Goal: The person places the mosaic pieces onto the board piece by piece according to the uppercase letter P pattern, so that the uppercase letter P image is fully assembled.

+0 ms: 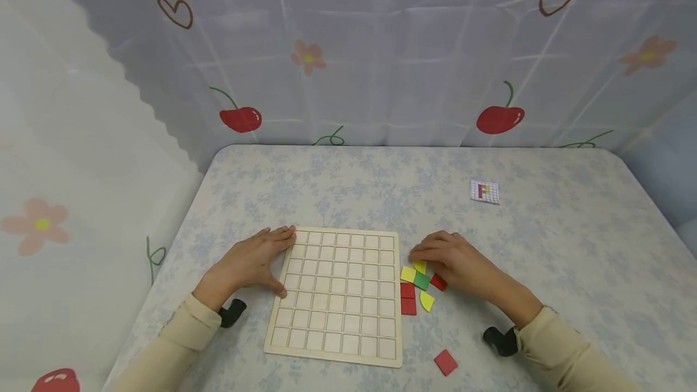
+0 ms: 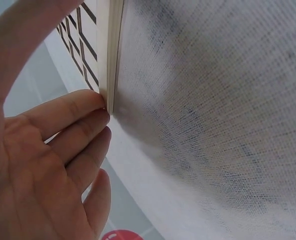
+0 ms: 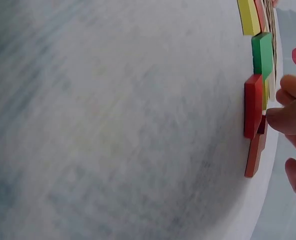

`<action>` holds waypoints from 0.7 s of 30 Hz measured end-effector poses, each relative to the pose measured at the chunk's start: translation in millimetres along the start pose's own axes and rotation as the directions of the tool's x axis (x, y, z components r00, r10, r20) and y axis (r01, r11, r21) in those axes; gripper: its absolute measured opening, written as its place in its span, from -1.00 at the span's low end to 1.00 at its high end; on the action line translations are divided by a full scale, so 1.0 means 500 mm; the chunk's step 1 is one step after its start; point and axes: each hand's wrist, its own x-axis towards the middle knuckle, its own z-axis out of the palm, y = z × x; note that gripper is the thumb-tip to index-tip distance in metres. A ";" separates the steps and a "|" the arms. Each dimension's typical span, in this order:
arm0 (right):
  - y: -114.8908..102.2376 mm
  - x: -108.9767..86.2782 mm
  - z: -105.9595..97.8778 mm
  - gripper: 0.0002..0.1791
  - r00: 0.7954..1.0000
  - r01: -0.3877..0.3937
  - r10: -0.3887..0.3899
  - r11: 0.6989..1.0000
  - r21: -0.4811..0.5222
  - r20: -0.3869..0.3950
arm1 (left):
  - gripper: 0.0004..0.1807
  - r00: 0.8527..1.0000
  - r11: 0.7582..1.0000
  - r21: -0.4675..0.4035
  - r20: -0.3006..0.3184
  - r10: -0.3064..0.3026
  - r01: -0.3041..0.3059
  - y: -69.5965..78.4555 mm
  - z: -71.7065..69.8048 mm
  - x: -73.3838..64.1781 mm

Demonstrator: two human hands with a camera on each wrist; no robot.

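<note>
A pale wooden grid board (image 1: 337,360) lies on the table. My left hand (image 1: 251,265) touches its left edge, fingers fairly straight and thumb apart; in the left wrist view the fingertips (image 2: 100,102) meet the board's side. My right hand (image 1: 463,265) reaches over small coloured tiles right of the board, partly covering them. Near it lie a yellow rounded tile (image 1: 419,266), a yellow square (image 1: 408,274), a green tile (image 1: 422,280) and a red tile (image 1: 438,282). In the right wrist view its fingers (image 3: 290,117) are close beside the tiles, with no tile visibly held.
Two red tiles (image 1: 408,299) touch each other by the board's right edge, near a yellow quarter-round (image 1: 427,301). Another red tile (image 1: 446,362) lies apart toward the front. A small card with a coloured grid pattern (image 1: 484,192) sits farther back, before the curtain (image 1: 381,77).
</note>
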 end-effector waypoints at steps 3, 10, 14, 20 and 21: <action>-0.001 0.003 0.000 -0.60 0.998 0.046 -0.047 0.999 0.007 0.051 | 0.25 1.000 1.000 0.001 0.002 -0.005 0.005 0.001 0.001 0.000; -0.007 0.006 -0.001 -0.75 0.995 -0.079 0.086 0.989 -0.126 0.053 | 0.24 1.000 1.000 0.006 0.004 -0.002 0.002 0.005 -0.003 0.000; -0.010 0.005 0.001 -0.65 0.990 -0.126 0.134 0.976 -0.178 0.033 | 0.24 1.000 1.000 0.009 -0.003 0.004 -0.004 0.004 -0.004 0.002; -0.010 0.006 -0.001 -0.68 0.996 -0.072 0.078 0.990 -0.125 0.045 | 0.25 1.000 1.000 0.002 -0.005 -0.001 0.001 0.004 -0.001 0.002; -0.010 0.006 -0.001 -0.68 0.996 -0.065 0.071 0.991 -0.119 0.051 | 0.25 1.000 1.000 0.001 -0.005 -0.002 0.002 0.003 -0.001 0.002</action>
